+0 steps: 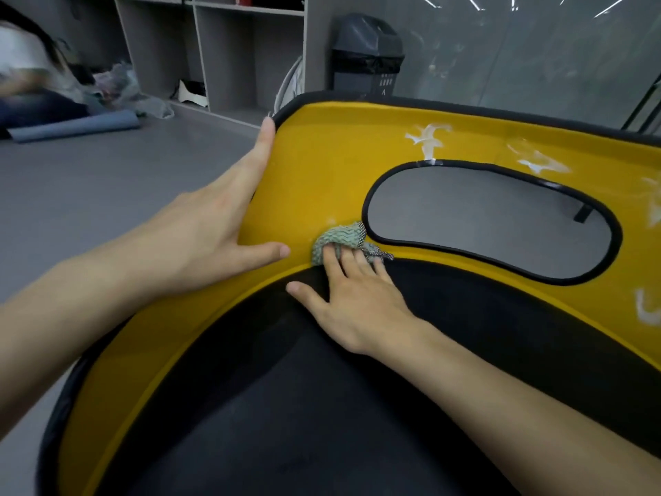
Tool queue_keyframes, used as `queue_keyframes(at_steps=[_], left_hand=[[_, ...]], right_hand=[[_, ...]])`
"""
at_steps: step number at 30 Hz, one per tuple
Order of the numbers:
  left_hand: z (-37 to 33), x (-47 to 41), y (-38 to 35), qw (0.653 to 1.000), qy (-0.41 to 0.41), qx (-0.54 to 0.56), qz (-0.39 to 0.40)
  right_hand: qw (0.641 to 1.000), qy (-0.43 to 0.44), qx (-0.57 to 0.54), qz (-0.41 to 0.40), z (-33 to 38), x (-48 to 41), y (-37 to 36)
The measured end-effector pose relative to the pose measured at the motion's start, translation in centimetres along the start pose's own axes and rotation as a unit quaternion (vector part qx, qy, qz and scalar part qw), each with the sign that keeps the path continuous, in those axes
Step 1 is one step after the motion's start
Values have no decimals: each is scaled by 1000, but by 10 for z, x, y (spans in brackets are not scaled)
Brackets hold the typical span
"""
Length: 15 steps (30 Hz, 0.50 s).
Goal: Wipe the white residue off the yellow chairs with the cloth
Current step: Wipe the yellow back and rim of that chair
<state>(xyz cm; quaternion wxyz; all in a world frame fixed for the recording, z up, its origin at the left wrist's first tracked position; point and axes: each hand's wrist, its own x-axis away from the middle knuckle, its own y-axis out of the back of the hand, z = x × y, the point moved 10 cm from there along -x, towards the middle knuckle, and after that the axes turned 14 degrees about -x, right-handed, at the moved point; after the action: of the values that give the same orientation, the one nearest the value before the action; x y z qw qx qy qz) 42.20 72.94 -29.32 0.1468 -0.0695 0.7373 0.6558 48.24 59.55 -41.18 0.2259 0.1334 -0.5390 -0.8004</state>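
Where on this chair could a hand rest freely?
The yellow chair back is bare between left hand, oval cutout and cloth; the black seat's near middle too. Crowded where the right hand presses the cloth beside the left thumb.

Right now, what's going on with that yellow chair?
A person is wiping the yellow chair. Their right hand presses a green cloth against its back, beside the oval opening and just above the black seat. Their left hand lies flat on the chair's left edge, apparently steadying it. Smears of white residue along the top and right side are not yet wiped.
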Motion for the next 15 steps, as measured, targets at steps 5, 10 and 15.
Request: queue_keyframes(at_steps=[5,10,15], left_hand=[[-2,0,0,1000,-16,1,-6],[-1,-2,-2,1000,-11,4,-5],[-1,-2,-2,1000,-8,3,2]], right_hand=[[992,27,-60,-106,9,0,26],[993,29,-65,-96,26,-4,12],[996,-35,-82,-12,15,-4,-5]])
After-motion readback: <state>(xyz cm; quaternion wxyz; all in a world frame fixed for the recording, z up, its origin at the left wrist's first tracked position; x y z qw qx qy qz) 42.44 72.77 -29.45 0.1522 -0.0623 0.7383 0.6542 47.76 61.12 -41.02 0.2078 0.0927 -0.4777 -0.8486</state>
